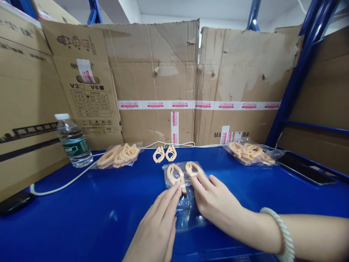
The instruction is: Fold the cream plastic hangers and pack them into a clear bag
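On the blue tabletop, a clear plastic bag (185, 214) lies in front of me with two beige pieces that look like folded clothes hangers. My left hand (156, 222) has its fingers stretched out together, the fingertips resting on the lower end of the left folding hanger (172, 173). With bent fingers, my right hand (218, 200) pinches the lower part of the right folding hanger (193, 167); its fingertips are partly hidden. Whether each hanger is fully inside the bag I cannot tell. Just beyond lie two loose folding hangers (159, 154), side by side.
Bagged hangers (118, 155) lie at the back left, and another filled bag (251, 153) at the back right. A water bottle (73, 142), a white cable (60, 190), a black object (16, 202) and a dark phone-like slab (307, 169) flank them. Cardboard (158, 80) walls the back.
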`<state>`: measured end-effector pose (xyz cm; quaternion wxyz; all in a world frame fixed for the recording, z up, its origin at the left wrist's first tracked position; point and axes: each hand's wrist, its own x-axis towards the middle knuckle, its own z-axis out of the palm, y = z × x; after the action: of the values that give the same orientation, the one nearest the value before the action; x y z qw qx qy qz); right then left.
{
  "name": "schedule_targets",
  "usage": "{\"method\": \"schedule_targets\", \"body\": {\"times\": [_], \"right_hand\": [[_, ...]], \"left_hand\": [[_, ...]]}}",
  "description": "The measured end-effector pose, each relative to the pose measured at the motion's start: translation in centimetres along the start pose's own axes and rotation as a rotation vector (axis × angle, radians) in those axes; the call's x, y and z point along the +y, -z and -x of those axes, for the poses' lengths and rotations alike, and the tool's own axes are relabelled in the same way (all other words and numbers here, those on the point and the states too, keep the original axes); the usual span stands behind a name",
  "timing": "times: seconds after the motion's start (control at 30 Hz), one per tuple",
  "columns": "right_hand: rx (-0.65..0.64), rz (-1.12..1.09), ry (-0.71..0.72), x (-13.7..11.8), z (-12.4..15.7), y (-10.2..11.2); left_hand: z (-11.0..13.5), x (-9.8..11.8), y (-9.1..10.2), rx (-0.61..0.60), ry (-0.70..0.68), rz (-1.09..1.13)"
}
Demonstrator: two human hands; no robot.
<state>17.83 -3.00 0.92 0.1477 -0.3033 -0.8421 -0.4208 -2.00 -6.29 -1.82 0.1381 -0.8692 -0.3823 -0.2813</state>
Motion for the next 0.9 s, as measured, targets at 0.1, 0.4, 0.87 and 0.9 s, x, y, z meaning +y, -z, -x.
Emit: {"method": "schedule_targets", "body": {"times": [0.1, 0.4, 0.87, 0.9], "right_hand": [[-0.016, 0.004, 0.001, 0.9, -0.4, -0.3], [-0.202, -0.603, -0.299, 7.2, -4.0, -0.7], [-0.409, -0.589, 0.058, 9.7, -13.4, -15.4], [-0.416, -0.596, 0.045, 9.8, -13.3, -15.5]], "left_hand": [[0.0, 0.0, -0.2, 0.001, -0.014, -0.012], [0.1, -0.1, 0.0, -0.039, -0.021, -0.053], [0.7, -0.3, -0.7, -0.043, 0.035, -0.117], [0.7, -0.3, -0.8, -0.039, 0.038, -0.114]]}}
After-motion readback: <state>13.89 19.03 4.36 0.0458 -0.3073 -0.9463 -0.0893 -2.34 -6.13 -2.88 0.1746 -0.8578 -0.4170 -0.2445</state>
